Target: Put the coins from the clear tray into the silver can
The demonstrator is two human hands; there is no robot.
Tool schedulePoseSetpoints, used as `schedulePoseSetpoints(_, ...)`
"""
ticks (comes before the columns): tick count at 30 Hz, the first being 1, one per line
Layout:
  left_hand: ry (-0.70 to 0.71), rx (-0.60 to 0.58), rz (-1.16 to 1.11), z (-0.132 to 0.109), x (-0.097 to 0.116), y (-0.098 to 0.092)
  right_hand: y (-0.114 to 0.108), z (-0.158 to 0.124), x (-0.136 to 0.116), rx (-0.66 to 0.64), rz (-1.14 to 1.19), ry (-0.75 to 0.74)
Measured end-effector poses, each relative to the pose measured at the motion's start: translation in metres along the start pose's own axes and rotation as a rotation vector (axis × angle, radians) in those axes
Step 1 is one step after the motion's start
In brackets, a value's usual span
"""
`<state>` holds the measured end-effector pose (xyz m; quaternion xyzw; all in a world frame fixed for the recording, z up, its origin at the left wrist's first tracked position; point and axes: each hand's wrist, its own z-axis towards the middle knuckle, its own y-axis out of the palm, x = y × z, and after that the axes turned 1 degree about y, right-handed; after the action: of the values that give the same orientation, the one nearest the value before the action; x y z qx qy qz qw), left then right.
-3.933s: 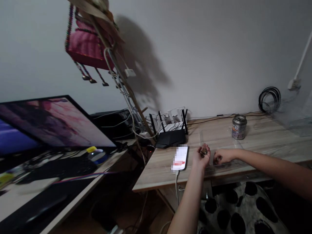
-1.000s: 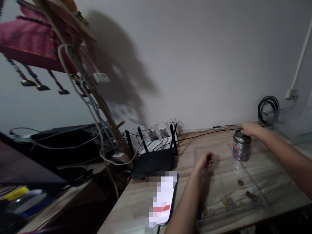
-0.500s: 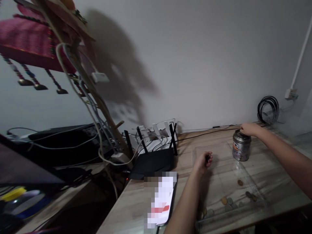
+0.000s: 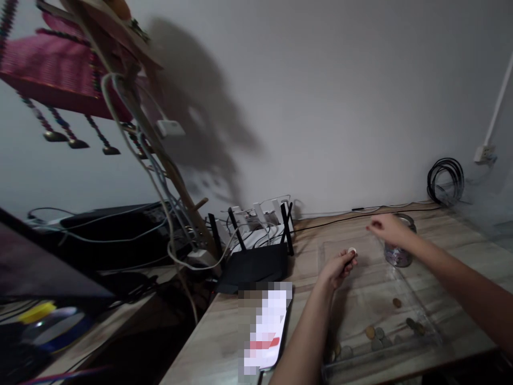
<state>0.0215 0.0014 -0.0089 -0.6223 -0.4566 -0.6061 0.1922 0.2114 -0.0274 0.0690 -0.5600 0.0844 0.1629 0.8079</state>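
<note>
My left hand point(image 4: 339, 268) pinches a pale round coin point(image 4: 351, 250) between thumb and fingers, above a clear plastic tray point(image 4: 380, 353) on the table. My right hand point(image 4: 387, 229) hangs in the air between the left hand and a metal tin point(image 4: 397, 258). Its fingers are loosely bent and slightly apart, with nothing visible between them. The right wrist and forearm hide part of the tin. Within the tray lie several coins: a brownish one point(image 4: 396, 303) apart from the rest, a golden one point(image 4: 370, 332) and silvery ones point(image 4: 377, 343) near the front edge.
A phone point(image 4: 269, 326) with a lit, blurred-out screen lies left of my left forearm. Behind it stands a black router point(image 4: 254, 266) with antennas and cables. A coiled black cable point(image 4: 445, 181) leans on the wall at the back right. Pink hanging decoration point(image 4: 60, 69) occupies the upper left.
My right hand has come off the tin's top and moved left toward my left hand. The left hand has turned slightly, so its coin now shows. The view has shifted a little.
</note>
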Motion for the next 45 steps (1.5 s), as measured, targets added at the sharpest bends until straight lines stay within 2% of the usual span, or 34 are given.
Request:
schedulePoseSetpoints(2,0.004,-0.015,0.008,-0.001,0.0,-0.001,0.026,-0.007,-0.017,-0.184,0.297,-0.163)
schedulePoseSetpoints(4,0.006,0.012,-0.004,0.0,-0.001,-0.003,0.049,-0.011,-0.027,-0.243,0.418,-0.214)
schedulePoseSetpoints(8,-0.046,0.035,-0.03,0.002,-0.004,-0.005,0.071,-0.007,-0.023,-0.12,0.492,-0.123)
schedulePoseSetpoints(11,-0.092,0.009,-0.013,0.003,-0.005,-0.004,0.075,-0.004,-0.012,-0.085,0.507,-0.097)
schedulePoseSetpoints(14,-0.061,-0.02,0.044,0.002,-0.004,-0.002,0.077,-0.006,-0.004,-0.077,0.534,-0.069)
schedulePoseSetpoints(17,0.006,-0.027,0.134,0.001,-0.004,0.0,0.074,-0.011,-0.004,-0.077,0.562,-0.011)
schedulePoseSetpoints(19,0.041,-0.022,0.176,0.001,-0.004,0.0,0.063,-0.015,-0.005,-0.014,0.55,0.004)
schedulePoseSetpoints(21,0.064,-0.012,0.193,0.001,-0.004,0.0,0.046,-0.018,0.0,0.185,0.457,0.031)
schedulePoseSetpoints(23,0.06,0.003,0.206,0.0,-0.004,0.001,0.025,-0.02,0.013,0.426,0.285,0.134)
schedulePoseSetpoints(24,0.052,0.013,0.212,0.0,-0.004,0.001,0.016,-0.021,0.022,0.504,0.199,0.206)
schedulePoseSetpoints(26,0.035,0.028,0.217,0.0,-0.003,0.001,0.004,-0.02,0.044,0.544,0.087,0.353)
schedulePoseSetpoints(28,0.031,0.037,0.219,0.0,-0.003,0.002,0.0,-0.018,0.064,0.493,0.075,0.435)
schedulePoseSetpoints(30,0.036,0.039,0.22,0.0,-0.003,0.002,0.001,-0.016,0.077,0.431,0.098,0.446)
schedulePoseSetpoints(32,0.037,0.046,0.22,0.0,-0.003,0.002,0.003,-0.015,0.079,0.422,0.08,0.418)
schedulePoseSetpoints(35,0.047,0.054,0.221,0.0,-0.003,0.0,0.004,-0.017,0.065,0.572,-0.03,0.345)
schedulePoseSetpoints(37,0.053,0.044,0.214,0.0,-0.003,-0.001,0.008,-0.018,0.048,0.662,-0.022,0.226)
schedulePoseSetpoints(39,0.048,0.041,0.2,0.0,-0.004,-0.002,0.018,-0.021,0.028,0.612,0.071,0.077)
schedulePoseSetpoints(40,0.04,0.046,0.192,0.001,-0.005,-0.003,0.025,-0.022,0.017,0.527,0.132,0.014)
schedulePoseSetpoints(43,0.029,0.071,0.158,0.001,-0.006,-0.004,0.054,-0.026,-0.011,0.164,0.295,-0.104)
schedulePoseSetpoints(45,0.033,0.08,0.134,0.001,-0.006,-0.004,0.071,-0.028,-0.023,0.005,0.383,-0.146)
